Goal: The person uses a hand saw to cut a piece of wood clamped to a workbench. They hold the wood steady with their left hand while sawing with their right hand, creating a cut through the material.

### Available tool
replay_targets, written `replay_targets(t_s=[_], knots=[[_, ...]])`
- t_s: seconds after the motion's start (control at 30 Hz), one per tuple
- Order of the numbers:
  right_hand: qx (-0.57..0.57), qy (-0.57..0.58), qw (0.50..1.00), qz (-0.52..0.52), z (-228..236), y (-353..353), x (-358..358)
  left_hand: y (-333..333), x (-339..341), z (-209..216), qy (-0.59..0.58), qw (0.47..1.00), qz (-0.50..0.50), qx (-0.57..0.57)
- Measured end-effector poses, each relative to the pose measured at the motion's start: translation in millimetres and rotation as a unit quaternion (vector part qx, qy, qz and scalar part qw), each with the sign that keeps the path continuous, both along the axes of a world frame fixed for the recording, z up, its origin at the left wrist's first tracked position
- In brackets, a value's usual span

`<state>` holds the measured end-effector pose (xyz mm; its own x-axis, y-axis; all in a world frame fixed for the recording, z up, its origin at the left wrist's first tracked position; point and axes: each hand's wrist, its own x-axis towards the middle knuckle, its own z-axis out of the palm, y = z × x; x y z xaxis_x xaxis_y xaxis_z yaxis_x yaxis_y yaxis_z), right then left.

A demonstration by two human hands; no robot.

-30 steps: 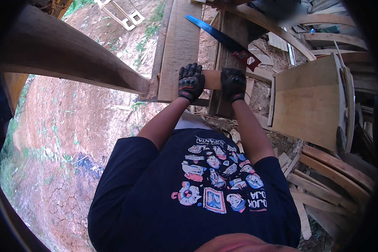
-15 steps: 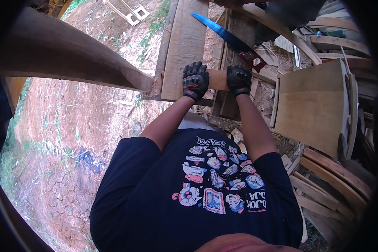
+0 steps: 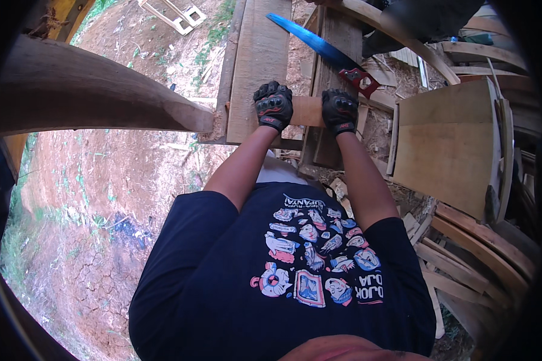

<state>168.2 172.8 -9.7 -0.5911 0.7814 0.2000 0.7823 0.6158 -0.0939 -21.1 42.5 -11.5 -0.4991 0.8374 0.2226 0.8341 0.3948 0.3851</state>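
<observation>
A short, reddish-brown wood block (image 3: pixel 307 111) lies across the bench, spanning from one plank toward the other. My left hand (image 3: pixel 273 106), in a black glove with red trim, is closed over the block's left end. Its right end is under my right hand (image 3: pixel 340 112), gloved alike and closed on it too. Both sets of fingers curl away from view, and the block's ends are hidden beneath the gloves. Just beyond my right hand, a handsaw (image 3: pixel 322 48) with a blue blade and dark red handle rests across the planks, touched by neither hand.
A pale wide plank (image 3: pixel 259 66) and a darker plank (image 3: pixel 337 42) form the bench, with a gap between them. A thick beam (image 3: pixel 102 90) juts in from the left. A plywood panel (image 3: pixel 445 144) stands at right, near curved wood strips (image 3: pixel 482 246).
The whole view has shifted slightly, so bench and saw sit a little further up and left. My left hand has edged slightly forward; both hands keep their hold on the block.
</observation>
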Motion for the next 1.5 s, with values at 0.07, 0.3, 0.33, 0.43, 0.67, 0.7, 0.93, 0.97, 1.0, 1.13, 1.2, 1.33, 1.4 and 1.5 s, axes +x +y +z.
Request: replay_targets(t_s=[0.07,0.3,0.33,0.43,0.67,0.7,0.93,0.97,1.0,1.13,1.2,1.33,1.4,1.5], knots=[[-0.002,-0.002,1.000,0.002,2,0,-1,0,0,1,-0.003,1.000,0.005,0.002],[-0.006,0.002,1.000,0.006,3,0,-2,2,2,-8,0.033,0.999,0.022,0.032],[-0.007,0.003,1.000,0.006,3,0,-2,2,3,-8,0.035,0.999,0.022,0.033],[-0.005,0.008,1.000,0.004,1,0,-2,2,3,-7,0.042,0.998,0.022,0.034],[-0.005,-0.008,1.000,0.021,1,0,-1,1,3,1,0.041,0.999,0.015,0.002],[-0.006,-0.010,1.000,0.021,-1,1,0,1,4,3,0.040,0.999,0.012,0.000],[-0.009,-0.013,1.000,0.019,-4,2,-2,-2,4,8,0.025,0.999,0.003,-0.020],[-0.003,-0.017,1.000,0.025,-3,1,-4,-2,2,8,0.020,0.999,0.002,-0.030],[0.003,-0.021,0.999,0.031,-1,0,-6,-3,2,7,0.027,0.999,0.006,-0.022],[0.039,-0.016,0.999,0.016,-12,0,-1,0,4,16,0.016,0.999,-0.004,-0.032],[0.045,-0.007,0.999,0.016,-15,0,0,1,5,16,0.016,0.999,-0.006,-0.035],[0.031,0.010,0.999,0.014,-6,-3,-2,-1,4,15,0.020,0.999,-0.009,-0.028],[0.031,-0.008,0.999,0.012,-5,-3,-5,0,4,15,0.022,0.999,-0.002,-0.036],[0.040,0.032,0.998,0.022,-8,-5,-3,-3,4,9,0.032,0.999,-0.001,-0.033]])
